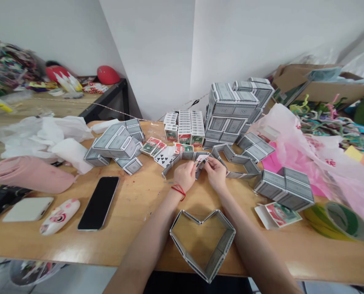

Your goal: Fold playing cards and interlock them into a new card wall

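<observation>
Between both hands, over the middle of the table, is a playing card (201, 161) with its printed face partly showing. My left hand (185, 176), with a red string bracelet at the wrist, pinches its left side. On the opposite side, the fingers of my right hand (216, 173) close on the card. Just behind the hands stands a bent strip of joined cards (186, 155); whether the held card joins it is hidden. Nearer to me, between my forearms, lies a heart-shaped frame (182, 254) of grey-backed cards. Loose cards (166, 157) lie to the left.
Stacked card blocks (231, 106) and rows of card boxes (184, 126) stand at the back. More card blocks (116, 141) sit left, near a phone (99, 203). At right are card frames (235, 159), an opened card box (280, 214) and a tape roll (321, 220).
</observation>
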Available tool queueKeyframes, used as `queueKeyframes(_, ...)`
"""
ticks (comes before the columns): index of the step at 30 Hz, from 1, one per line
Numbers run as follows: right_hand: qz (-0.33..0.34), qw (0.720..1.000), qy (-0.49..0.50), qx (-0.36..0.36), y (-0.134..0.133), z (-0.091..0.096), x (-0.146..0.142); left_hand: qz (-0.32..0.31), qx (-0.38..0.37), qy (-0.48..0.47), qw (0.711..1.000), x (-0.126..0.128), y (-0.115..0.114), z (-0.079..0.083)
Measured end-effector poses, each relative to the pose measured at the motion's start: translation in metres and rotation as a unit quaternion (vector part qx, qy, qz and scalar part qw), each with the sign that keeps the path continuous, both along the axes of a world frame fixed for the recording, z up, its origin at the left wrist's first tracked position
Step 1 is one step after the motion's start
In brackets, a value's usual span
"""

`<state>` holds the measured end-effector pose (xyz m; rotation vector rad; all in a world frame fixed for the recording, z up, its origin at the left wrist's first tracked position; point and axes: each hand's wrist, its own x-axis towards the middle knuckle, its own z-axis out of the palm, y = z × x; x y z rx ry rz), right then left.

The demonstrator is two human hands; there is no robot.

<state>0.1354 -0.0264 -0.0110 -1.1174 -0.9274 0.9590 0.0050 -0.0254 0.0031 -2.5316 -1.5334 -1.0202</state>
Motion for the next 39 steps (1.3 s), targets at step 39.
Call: queueKeyframes(39, -0.070, 0.995, -0.072, -0.020, -0.0026, 0.0007, 0.0016, 0.004, -0.009, -0.006, 1.000, 0.0041, -0.0039, -0.0001)
